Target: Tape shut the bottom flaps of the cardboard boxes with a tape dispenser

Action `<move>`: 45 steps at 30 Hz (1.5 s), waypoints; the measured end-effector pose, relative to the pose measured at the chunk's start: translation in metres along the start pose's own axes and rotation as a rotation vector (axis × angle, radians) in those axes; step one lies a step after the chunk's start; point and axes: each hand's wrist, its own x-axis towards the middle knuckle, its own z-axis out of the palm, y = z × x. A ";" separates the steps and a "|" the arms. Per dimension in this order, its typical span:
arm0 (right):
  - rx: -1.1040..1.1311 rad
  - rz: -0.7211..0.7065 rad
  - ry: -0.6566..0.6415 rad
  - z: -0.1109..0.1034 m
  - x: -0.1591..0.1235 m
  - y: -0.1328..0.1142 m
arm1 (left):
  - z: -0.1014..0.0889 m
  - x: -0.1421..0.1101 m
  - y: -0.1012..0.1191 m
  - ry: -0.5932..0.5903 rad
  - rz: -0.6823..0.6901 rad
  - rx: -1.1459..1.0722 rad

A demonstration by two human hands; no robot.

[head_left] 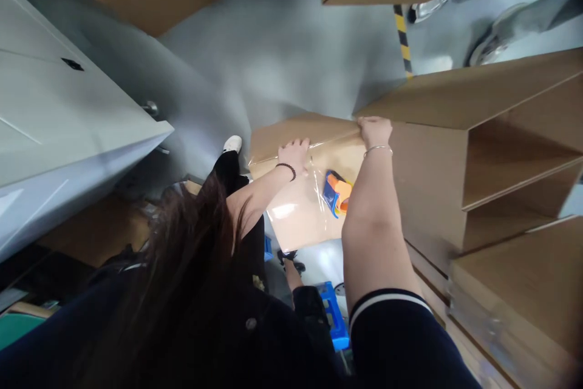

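A brown cardboard box (pixel 310 195) lies below me, its top glossy with clear tape. My left hand (pixel 295 155) presses flat on the box's far edge, fingers curled down over it. My right hand (pixel 375 131) grips the box's far right corner, fingers closed over the edge. An orange and blue tape dispenser (pixel 337 193) rests on the box top, just left of my right forearm. My long dark hair hangs in the lower left of the view and hides part of the box.
Stacked cardboard boxes (pixel 492 152) rise along the right side. A white cabinet (pixel 68 116) stands at the left. A blue plastic stool (pixel 334 316) sits on the grey floor (pixel 282 55) below me. A yellow-black striped post (pixel 402 37) stands beyond the boxes.
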 end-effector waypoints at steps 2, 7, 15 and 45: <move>-0.018 0.017 -0.047 -0.008 -0.011 -0.005 | 0.000 0.004 0.005 -0.023 -0.014 -0.002; -0.169 -0.193 0.008 -0.011 -0.074 -0.051 | 0.009 -0.023 -0.010 0.149 0.179 -0.038; 0.116 -0.443 -0.195 0.050 -0.223 -0.200 | 0.058 -0.180 -0.128 0.551 -0.203 -0.558; 1.479 1.282 0.393 0.237 -0.353 -0.043 | 0.219 -0.038 0.164 -1.035 1.534 1.608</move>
